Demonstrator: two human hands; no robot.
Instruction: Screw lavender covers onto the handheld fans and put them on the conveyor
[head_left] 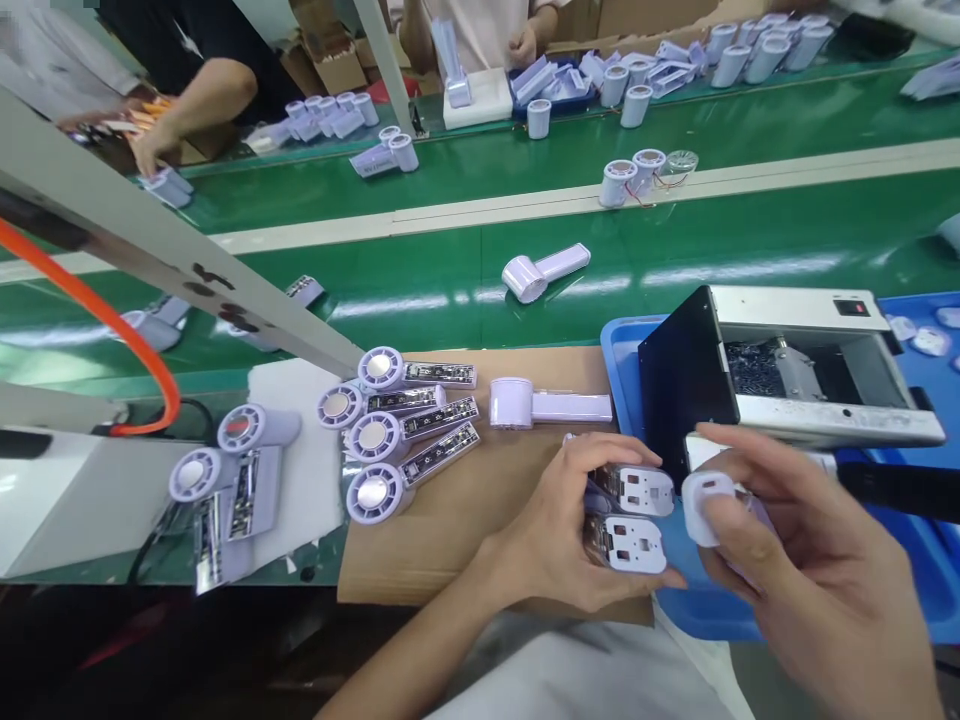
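Green conveyor [420, 270]; left hand [547, 525], 2 plastic housings [626, 515]; right hand [795, 570], rounded white piece [705, 508].

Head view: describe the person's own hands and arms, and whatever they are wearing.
The left hand and right hand are bare, with no gloves, rings or wristbands showing. The left forearm has no sleeve over it. A white garment shows at the bottom of the view.
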